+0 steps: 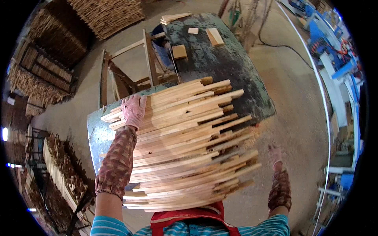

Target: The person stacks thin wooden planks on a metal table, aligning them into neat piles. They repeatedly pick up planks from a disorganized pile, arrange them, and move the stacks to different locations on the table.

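Observation:
Many long pale wooden strips (pixel 173 137) lie side by side on a worn dark-green table (pixel 252 90), their right ends uneven. My left hand (pixel 134 111), in a pink glove, rests on the far left part of these strips with its fingers lying flat over them. Out past the right ends of the strips is my right hand (pixel 275 153), also gloved in pink. It is a little blurred, touches nothing, and its fingers look apart. Patterned brown sleeves cover both forearms.
Small wood blocks (pixel 179 52) and a wider board piece (pixel 214 37) lie on the table's far part. A wooden frame (pixel 147 59) stands beyond its left side. Stacked lumber (pixel 106 15) fills the left background. Blue and white machinery (pixel 334 63) and a dark cable (pixel 283 46) are at right.

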